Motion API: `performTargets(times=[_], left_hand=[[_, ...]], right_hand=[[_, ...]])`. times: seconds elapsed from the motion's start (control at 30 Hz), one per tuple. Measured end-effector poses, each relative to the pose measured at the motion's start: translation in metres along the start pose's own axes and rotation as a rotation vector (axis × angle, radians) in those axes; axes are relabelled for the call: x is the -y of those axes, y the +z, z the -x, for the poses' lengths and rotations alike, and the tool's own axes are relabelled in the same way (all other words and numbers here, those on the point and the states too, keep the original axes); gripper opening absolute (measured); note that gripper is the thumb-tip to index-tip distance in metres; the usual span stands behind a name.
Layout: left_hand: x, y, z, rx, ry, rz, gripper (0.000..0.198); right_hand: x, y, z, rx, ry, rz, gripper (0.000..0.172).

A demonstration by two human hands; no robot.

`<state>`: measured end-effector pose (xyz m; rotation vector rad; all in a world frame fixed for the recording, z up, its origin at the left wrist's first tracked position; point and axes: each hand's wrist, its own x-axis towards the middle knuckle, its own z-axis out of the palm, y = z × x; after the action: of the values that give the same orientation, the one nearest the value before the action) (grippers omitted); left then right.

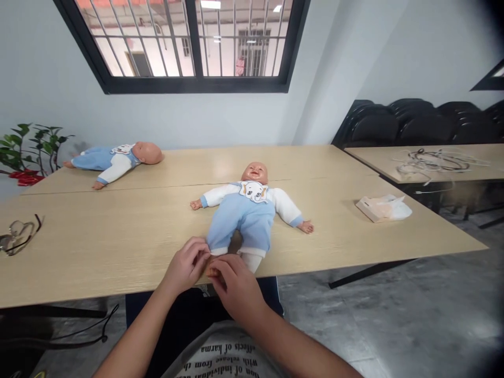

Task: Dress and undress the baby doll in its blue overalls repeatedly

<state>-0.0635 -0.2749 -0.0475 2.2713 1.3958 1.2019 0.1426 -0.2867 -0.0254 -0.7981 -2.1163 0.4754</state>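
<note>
A baby doll (244, 215) in a blue and white outfit with an animal-face bib lies on its back, feet towards me at the table's near edge. My left hand (188, 262) is closed in a pinch at the white-edged trouser cuff (219, 251) of the leg on the left. Just beside it, my right hand (238, 286) has its fingers closed around the bare foot (212, 272) of that same leg. A white sock (251, 261) covers the other foot, partly hidden behind my right hand.
A second doll (118, 160) lies at the back left, near a potted plant (37, 149). Glasses (19, 235) rest at the left, and an open tissue pack (382, 208) at the right. Cables (437, 160) are heaped on another table; stacked black chairs (417, 123) stand behind it.
</note>
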Motion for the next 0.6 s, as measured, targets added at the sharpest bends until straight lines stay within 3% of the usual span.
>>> performTargets(times=[0.13,0.23,0.37,0.43,0.5,0.6], left_hand=[[-0.002,-0.002,0.004,0.027,0.088,0.054,0.023],[-0.01,0.003,0.011,-0.003,0.221,0.043,0.03],[-0.039,0.014,0.019,-0.155,0.344,-0.121,0.018],[-0.057,0.02,0.019,-0.124,0.409,-0.211,0.005],[-0.07,0.025,0.016,-0.049,0.464,-0.257,0.017],[-0.076,0.032,0.01,0.055,0.517,-0.244,0.034]], right_hand=[[0.003,0.001,0.003,0.103,-0.006,0.07,0.01],[0.002,-0.011,0.009,0.154,-0.062,0.031,0.016],[-0.02,-0.039,0.027,-0.03,-0.163,0.019,0.022],[-0.038,-0.052,0.037,-0.161,-0.132,0.181,0.023],[-0.057,-0.061,0.045,-0.229,-0.054,0.339,0.025],[-0.077,-0.066,0.051,-0.217,0.041,0.402,0.025]])
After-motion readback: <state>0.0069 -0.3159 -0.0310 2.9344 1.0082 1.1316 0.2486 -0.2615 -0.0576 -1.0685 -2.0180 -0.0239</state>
